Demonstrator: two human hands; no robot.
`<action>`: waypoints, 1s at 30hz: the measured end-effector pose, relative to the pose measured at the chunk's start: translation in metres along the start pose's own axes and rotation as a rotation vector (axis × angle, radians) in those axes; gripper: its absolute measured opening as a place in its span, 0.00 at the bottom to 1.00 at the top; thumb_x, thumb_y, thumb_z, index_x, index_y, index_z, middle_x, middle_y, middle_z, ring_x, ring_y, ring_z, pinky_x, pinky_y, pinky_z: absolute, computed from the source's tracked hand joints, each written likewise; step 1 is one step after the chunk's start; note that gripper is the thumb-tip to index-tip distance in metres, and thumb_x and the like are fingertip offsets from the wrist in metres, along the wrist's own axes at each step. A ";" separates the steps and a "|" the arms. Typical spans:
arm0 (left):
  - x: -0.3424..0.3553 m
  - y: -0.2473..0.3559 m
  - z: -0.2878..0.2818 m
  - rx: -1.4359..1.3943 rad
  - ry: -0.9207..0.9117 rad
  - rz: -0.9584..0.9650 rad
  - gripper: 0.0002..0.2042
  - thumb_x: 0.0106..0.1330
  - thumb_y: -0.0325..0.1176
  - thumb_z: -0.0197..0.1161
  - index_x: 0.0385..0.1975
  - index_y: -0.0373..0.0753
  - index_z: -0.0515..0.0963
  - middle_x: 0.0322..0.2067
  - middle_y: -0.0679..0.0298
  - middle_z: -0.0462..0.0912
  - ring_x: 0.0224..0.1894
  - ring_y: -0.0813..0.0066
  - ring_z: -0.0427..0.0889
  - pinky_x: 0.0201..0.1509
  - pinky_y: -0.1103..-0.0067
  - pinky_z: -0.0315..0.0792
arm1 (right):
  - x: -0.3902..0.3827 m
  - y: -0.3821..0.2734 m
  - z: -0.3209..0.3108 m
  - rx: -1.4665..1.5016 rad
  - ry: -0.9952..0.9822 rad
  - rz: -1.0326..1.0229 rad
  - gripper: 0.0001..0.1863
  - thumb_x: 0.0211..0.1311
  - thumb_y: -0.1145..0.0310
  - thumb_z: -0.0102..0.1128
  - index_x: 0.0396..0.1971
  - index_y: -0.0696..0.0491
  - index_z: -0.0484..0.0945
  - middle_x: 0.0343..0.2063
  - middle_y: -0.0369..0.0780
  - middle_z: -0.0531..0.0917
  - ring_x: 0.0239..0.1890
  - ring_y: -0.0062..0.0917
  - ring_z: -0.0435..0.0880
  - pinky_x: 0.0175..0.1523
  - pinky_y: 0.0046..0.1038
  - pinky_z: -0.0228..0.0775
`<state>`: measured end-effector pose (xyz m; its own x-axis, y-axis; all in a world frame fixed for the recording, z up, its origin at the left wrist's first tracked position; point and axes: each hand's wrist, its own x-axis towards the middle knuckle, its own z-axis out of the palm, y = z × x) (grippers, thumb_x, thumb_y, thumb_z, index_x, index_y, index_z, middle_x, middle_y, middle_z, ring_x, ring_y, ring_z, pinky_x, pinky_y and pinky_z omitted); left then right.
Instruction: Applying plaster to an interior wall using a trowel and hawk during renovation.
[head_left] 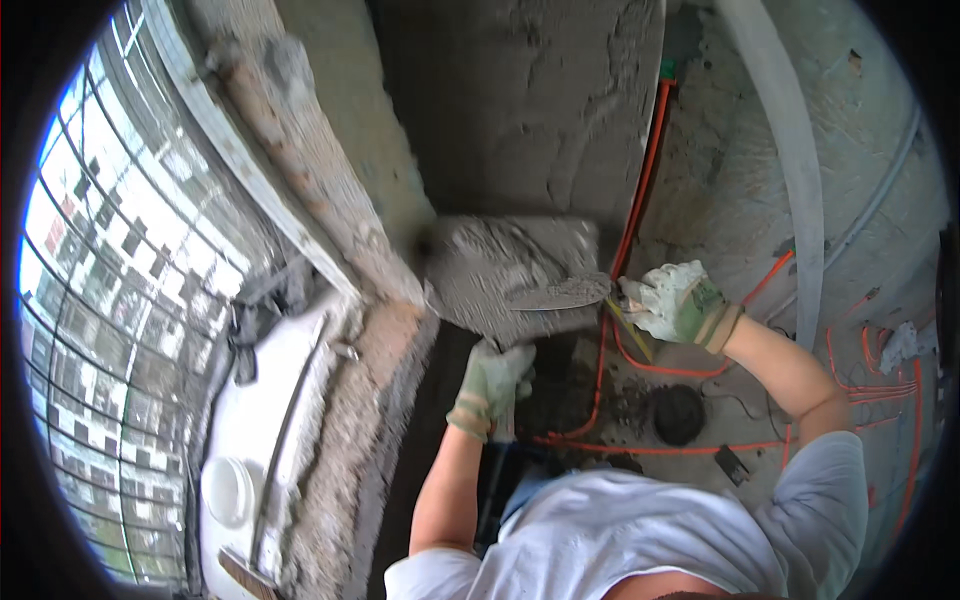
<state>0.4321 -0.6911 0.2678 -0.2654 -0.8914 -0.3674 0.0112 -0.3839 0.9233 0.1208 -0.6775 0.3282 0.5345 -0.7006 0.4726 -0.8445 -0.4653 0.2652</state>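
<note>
My gloved left hand [492,382] is closed beneath the near edge of a flat plasterer's hawk [575,235], apparently round its handle, which is mostly hidden. Wet grey mortar [500,250] lies over the hawk, heaped toward its far side. Closed round the handle of a pointed trowel [562,294], my gloved right hand [675,303] is just right of the hawk. The trowel's blade lies over the hawk's right part and carries mortar. Both gloves are pale and greenish, smeared with mortar. Ahead stands a wall face [510,110] coated with wet grey mortar.
A barred window [110,300] and a rough sill [350,430] run along the left, with a white round container [228,492] on the ledge. Orange conduits [650,170] cross the floor and rise by the wall. A dark round bucket [678,415] stands below my right hand.
</note>
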 end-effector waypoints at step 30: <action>-0.030 0.002 -0.027 0.002 -0.283 -0.030 0.11 0.64 0.36 0.69 0.41 0.41 0.78 0.29 0.71 0.78 0.26 0.79 0.76 0.25 0.80 0.72 | 0.311 -0.017 -0.122 0.887 0.834 0.209 0.17 0.65 0.56 0.67 0.41 0.56 0.85 0.26 0.39 0.85 0.31 0.18 0.86 0.37 0.23 0.77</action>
<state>0.4660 -0.6719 0.2776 -0.5239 -0.7768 -0.3494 -0.0023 -0.4089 0.9126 0.2975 -0.8215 0.5730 -0.0676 -0.3981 0.9149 -0.4220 -0.8195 -0.3877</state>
